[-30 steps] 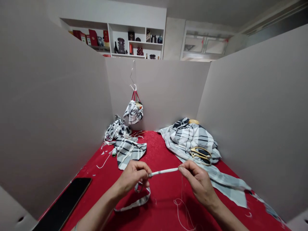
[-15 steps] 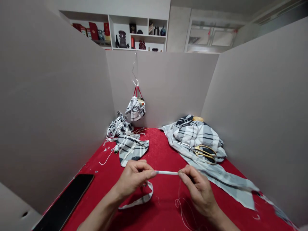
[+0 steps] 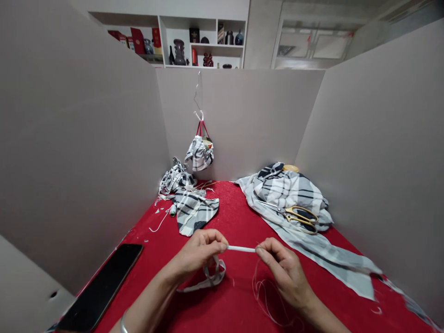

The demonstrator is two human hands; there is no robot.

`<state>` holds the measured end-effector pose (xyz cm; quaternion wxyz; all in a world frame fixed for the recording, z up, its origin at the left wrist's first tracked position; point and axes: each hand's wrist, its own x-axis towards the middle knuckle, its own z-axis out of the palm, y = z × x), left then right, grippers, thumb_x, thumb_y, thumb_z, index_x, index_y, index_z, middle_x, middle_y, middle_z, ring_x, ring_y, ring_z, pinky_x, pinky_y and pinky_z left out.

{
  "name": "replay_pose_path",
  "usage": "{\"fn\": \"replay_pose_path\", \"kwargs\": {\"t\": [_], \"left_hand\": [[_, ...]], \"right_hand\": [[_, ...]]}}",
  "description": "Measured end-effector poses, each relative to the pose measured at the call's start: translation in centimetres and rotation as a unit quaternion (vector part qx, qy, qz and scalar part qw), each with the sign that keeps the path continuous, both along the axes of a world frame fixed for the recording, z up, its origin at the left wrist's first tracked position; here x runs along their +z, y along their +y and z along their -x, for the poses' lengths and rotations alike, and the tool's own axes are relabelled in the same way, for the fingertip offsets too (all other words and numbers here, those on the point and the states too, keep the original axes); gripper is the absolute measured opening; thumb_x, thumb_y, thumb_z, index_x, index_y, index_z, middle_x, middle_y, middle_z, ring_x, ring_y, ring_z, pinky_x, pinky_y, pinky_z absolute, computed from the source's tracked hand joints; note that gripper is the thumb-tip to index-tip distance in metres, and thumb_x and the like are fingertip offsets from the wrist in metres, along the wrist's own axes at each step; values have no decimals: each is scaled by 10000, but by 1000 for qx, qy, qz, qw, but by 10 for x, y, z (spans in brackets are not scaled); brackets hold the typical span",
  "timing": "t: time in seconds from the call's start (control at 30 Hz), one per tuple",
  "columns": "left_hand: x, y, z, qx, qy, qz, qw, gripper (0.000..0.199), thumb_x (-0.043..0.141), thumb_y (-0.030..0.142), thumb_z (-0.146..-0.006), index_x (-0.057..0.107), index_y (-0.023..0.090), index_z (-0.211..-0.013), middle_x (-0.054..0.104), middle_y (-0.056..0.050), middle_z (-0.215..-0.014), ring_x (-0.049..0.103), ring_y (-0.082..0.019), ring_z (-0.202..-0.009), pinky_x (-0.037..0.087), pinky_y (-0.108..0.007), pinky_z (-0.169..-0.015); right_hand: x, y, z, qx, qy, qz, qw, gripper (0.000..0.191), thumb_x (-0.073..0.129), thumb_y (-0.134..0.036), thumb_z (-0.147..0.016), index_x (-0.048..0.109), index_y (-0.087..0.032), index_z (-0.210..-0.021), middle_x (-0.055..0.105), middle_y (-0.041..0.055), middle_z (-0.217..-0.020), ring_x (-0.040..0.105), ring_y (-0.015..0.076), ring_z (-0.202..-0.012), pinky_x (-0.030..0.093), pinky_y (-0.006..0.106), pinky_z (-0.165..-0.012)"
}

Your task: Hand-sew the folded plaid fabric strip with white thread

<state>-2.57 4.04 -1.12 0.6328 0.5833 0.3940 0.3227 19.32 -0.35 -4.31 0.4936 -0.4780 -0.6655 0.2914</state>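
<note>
A narrow white fabric strip [image 3: 241, 249] is stretched level between my two hands above the red cloth. My left hand [image 3: 204, 249] pinches one end of the taut stretch, and the rest of the strip [image 3: 211, 279] hangs in loops beneath it. Thumb and forefinger of my right hand [image 3: 282, 266] grip the other end. A thin, needle-like tip sticks up at those fingers, too small to make out fully. From there a pale thread [image 3: 255, 286] drops in loose loops onto the cloth.
Gold-handled scissors [image 3: 300, 217] lie on a plaid fabric heap [image 3: 291, 192] at right. Plaid scraps [image 3: 194, 210] and a thread spool [image 3: 173, 211] lie at left, a black phone [image 3: 104, 286] nearer. A plaid pouch [image 3: 200, 155] hangs on the back panel [image 3: 256, 125]. Grey panels enclose the sides.
My left hand has shifted slightly right, so the taut stretch of strip looks shorter. Its hanging loop has changed shape, and the thread loops have spread. The whole view has shifted slightly.
</note>
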Motion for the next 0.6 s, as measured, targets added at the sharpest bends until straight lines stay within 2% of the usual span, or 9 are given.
{"fn": "replay_pose_path", "kwargs": {"t": [0.13,0.23,0.3,0.4,0.5,0.6], "left_hand": [[1,6,13,-37,-15,0,999,129,651,236,-704,618,111,-703,556,20,-506,511,-77,-455,392,-184,-482],[5,10,19,-71,8,1,997,142,673,248,-699,634,113,-707,568,21,-531,525,-82,-476,412,-195,-504],[11,11,18,-94,35,0,995,183,694,288,-689,659,114,-737,576,22,-548,519,-81,-466,421,-202,-496],[19,12,12,-96,70,-18,993,242,701,347,-679,685,112,-739,573,23,-535,495,-75,-426,410,-200,-461],[25,14,7,-86,93,-34,991,232,689,343,-673,686,113,-706,550,32,-504,488,-74,-392,371,-189,-416],[27,19,7,-123,100,-33,987,204,680,319,-669,689,125,-731,559,32,-494,518,-88,-415,399,-195,-446]], "right_hand": [[-2,4,-1,0,13,15,1000,263,468,-379,-889,508,-186,-716,451,-15,-656,427,141,-615,371,250,-582],[3,6,-2,7,5,15,1000,267,466,-378,-889,499,-185,-707,456,-12,-660,432,143,-621,374,250,-588],[7,7,-2,10,-6,12,1000,266,464,-374,-889,496,-184,-705,462,-11,-664,438,144,-626,375,251,-594],[14,6,-3,7,-22,10,1000,264,461,-375,-885,497,-184,-707,457,-13,-657,432,143,-617,367,249,-582],[20,5,-3,5,-33,14,999,265,459,-374,-883,500,-183,-704,451,-17,-644,424,140,-606,360,246,-572],[26,3,-4,4,-42,19,999,265,461,-371,-879,503,-181,-699,446,-20,-639,420,138,-606,356,245,-573]]}}
